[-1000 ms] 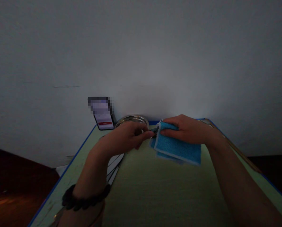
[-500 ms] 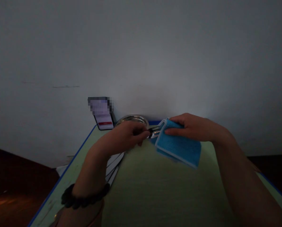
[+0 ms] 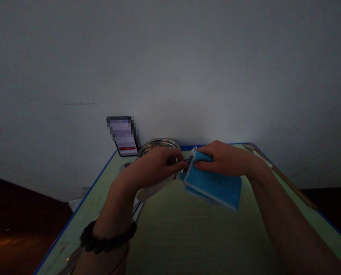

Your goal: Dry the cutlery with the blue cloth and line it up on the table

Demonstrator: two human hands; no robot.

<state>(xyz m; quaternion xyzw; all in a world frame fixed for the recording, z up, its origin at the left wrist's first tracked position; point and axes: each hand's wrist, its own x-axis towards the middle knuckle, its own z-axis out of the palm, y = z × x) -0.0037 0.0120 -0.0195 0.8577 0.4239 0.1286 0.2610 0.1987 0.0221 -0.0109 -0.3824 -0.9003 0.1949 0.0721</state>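
Between your hands is the utensil [image 3: 189, 159], a bit of grey metal entering the fold of the cloth [image 3: 212, 187]. The pale handle [image 3: 155, 190] under your left palm seems to belong to it, though your fingers hide the join. Expect the utensil to be light, stiff and slick along the metal; take it by the handle side and leave the metal to the cloth. The cloth should be soft and floppy, best gripped near its fold, since its lower corner hangs loose.

Your left hand [image 3: 160, 166] pinches the utensil between thumb and fingers, knuckles up, bracelet [image 3: 107, 245] around the wrist. Your right hand [image 3: 224, 158] clasps the cloth from above, thumb on the near face. Both forearms angle inward over the table [image 3: 173, 229].

Partly hidden beside your left wrist lie pale strips [image 3: 138, 208]. Just beyond that hand sits the shiny bowl [image 3: 159, 140]; farther left, the phone [image 3: 126, 142] leans back towards the wall [image 3: 187, 76].
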